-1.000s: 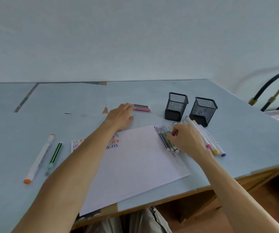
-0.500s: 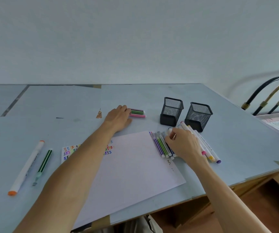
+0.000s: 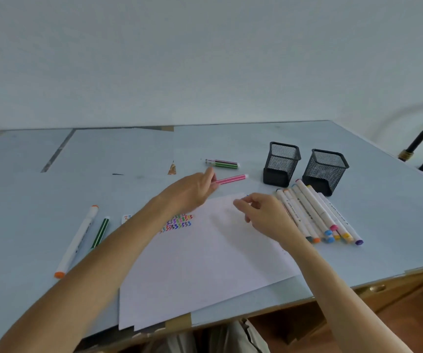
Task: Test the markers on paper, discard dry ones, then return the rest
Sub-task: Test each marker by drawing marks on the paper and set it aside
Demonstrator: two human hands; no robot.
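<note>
Left hand (image 3: pixel 195 186): has just lifted pink marker (image 3: pixel 232 179) from the 12 o'clock pile, pinching it.
Right hand (image 3: pixel 264 212): fingers curled; hold unclear.
Meaning: next test.

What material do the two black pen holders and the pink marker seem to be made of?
The two black pen holders look like metal mesh with a matte black coat: light passes through the fine grid walls. The pink marker, held by the left hand, seems smooth plastic, with pale stripes along its barrel.
</note>
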